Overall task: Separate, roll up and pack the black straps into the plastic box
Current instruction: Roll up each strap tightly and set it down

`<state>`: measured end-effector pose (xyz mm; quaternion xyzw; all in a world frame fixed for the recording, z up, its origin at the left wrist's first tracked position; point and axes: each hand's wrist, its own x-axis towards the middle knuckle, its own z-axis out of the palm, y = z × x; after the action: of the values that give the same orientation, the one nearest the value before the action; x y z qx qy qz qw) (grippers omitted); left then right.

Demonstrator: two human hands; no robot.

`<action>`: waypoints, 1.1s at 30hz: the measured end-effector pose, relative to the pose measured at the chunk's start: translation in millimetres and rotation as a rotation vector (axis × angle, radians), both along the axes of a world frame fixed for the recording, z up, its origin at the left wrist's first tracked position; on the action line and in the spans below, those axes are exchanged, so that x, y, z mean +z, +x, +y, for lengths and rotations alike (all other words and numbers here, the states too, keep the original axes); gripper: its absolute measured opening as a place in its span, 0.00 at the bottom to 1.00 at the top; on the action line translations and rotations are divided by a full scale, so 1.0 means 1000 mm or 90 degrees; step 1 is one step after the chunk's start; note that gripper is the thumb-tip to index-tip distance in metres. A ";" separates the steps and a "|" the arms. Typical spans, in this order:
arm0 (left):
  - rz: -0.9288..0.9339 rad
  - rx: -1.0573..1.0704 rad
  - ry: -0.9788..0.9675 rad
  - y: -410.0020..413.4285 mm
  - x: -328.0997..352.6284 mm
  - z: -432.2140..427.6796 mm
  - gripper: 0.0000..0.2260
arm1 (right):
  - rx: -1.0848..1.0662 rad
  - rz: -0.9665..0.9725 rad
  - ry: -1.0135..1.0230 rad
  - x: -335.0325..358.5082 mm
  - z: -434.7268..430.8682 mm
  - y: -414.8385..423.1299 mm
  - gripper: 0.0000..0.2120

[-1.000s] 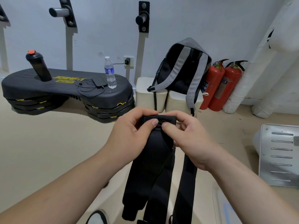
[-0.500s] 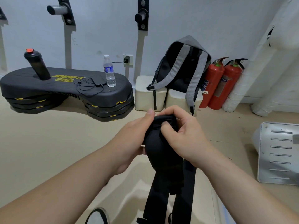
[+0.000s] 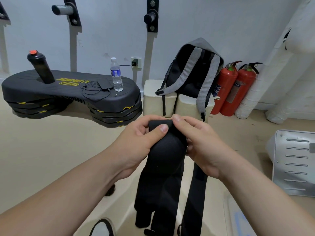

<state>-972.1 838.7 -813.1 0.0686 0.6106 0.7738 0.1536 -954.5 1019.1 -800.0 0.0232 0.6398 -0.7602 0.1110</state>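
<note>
- My left hand [image 3: 136,143] grips the folded top of the black straps [image 3: 162,160], with the thumb pressed on the front.
- My right hand [image 3: 202,143] pinches the same fold from the other side, fingers curled round it.
- The straps are held up in mid-air, and their loose ends hang between my forearms.
- Behind them, a grey backpack [image 3: 206,79] sits on pale blocks.

The scene was lit brightly and evenly from overhead; pale shadows were cast straight down the wall [image 3: 105,31] below the pegs [image 3: 63,9]. Lines were bowed toward the frame edges, and little detail was held in the black straps [image 3: 163,160].
</note>
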 end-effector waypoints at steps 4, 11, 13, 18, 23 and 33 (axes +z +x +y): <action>0.007 -0.011 -0.015 0.000 -0.001 -0.002 0.10 | -0.032 0.041 -0.001 -0.003 0.000 0.001 0.12; -0.092 -0.077 -0.006 -0.003 0.001 0.002 0.14 | -0.063 0.108 0.034 -0.004 -0.001 0.001 0.10; -0.127 -0.089 -0.036 -0.005 -0.001 0.005 0.20 | -0.060 0.139 0.089 -0.005 0.000 0.001 0.11; -0.080 -0.062 -0.063 -0.004 0.001 0.005 0.19 | -0.036 0.189 0.167 -0.003 0.003 0.002 0.12; -0.019 0.010 -0.036 0.000 0.006 0.002 0.09 | -0.013 0.069 0.043 -0.002 0.001 0.002 0.10; 0.100 0.019 -0.064 0.004 0.001 -0.002 0.11 | -0.034 0.015 -0.042 -0.003 -0.010 0.002 0.15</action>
<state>-968.0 836.5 -811.7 0.1123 0.6597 0.7368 0.0964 -952.6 1009.5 -803.0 0.0276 0.6148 -0.7837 0.0839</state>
